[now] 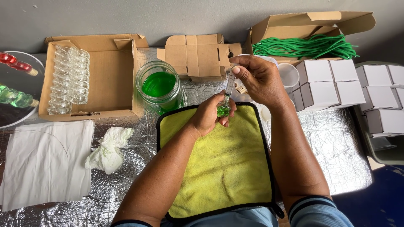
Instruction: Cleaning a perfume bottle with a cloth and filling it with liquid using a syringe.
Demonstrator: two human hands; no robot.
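Filling step in hand: left hand (207, 117) grips a small bottle (223, 111) of green liquid over the yellow cloth (219, 168). Right hand (260, 80) pinches the syringe (229, 86), tip in the bottle's mouth. Next likely needs steady plunger pressure.

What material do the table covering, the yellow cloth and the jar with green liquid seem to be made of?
The crinkled silver table covering looks like metallic foil: shiny, with fine creases. The yellow cloth with black edging seems to be soft microfibre or terry: matte and fuzzy. The round clear jar of green liquid appears to be glass, perhaps clear plastic: transparent, with a bright, thick rim.
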